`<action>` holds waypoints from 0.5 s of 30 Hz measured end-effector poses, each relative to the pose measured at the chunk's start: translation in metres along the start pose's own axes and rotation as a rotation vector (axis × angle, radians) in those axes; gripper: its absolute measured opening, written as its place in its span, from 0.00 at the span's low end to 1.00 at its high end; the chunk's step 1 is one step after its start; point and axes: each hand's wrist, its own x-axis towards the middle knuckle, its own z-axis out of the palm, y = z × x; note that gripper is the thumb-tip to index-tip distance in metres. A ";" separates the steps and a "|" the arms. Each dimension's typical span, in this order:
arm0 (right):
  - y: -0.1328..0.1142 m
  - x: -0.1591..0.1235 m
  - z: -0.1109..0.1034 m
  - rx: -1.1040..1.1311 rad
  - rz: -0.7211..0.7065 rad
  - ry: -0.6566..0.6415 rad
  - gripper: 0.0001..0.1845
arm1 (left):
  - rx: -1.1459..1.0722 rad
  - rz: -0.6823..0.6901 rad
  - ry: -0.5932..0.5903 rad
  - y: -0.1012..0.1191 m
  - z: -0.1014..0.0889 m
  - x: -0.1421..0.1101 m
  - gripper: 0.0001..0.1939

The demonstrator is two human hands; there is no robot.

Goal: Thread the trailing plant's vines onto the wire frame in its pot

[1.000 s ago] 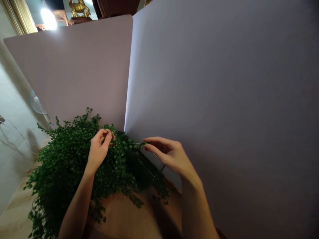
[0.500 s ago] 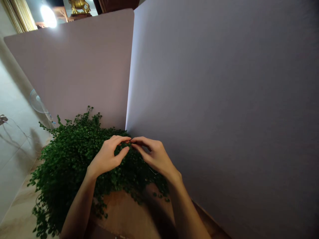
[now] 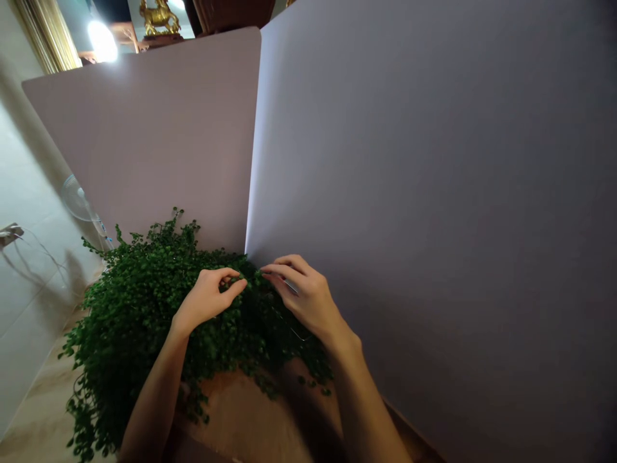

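A bushy green plant [image 3: 144,302] with many small round leaves spreads beneath and around both hands. My left hand [image 3: 205,299] is closed in a pinch over its right part, thumb and forefinger on a small leafy sprig. Just to the right, my right hand [image 3: 308,296] pinches at the same foliage, fingertips together on a thin sprig. A narrow gap separates the two sets of fingertips. Under my right hand a thin shiny wire [image 3: 301,335] shows among the leaves; the rest of it is hidden.
The plant stands on a wooden surface [image 3: 241,411]. A large grey panel [image 3: 434,193] rises close on the right, meeting a pinkish panel [image 3: 168,141] behind the plant. At the left are a fan [image 3: 77,196], a wall socket with cables [image 3: 9,235] and a bright lamp [image 3: 102,42].
My hands have moved apart: the fingertips nearly met before, and now a gap lies between them. My right hand has shifted slightly right. The view has tilted a little.
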 end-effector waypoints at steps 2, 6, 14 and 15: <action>0.001 -0.001 0.001 0.007 0.009 -0.028 0.11 | 0.018 -0.004 -0.009 -0.002 0.000 0.000 0.16; 0.003 -0.002 0.002 0.010 0.036 -0.047 0.12 | 0.071 0.026 -0.026 -0.002 0.000 0.000 0.17; 0.001 -0.003 0.002 -0.083 0.013 0.004 0.12 | 0.068 0.091 0.024 0.013 -0.002 -0.003 0.16; 0.000 -0.003 0.002 -0.094 0.019 0.018 0.11 | 0.071 0.102 0.034 0.015 -0.001 -0.004 0.16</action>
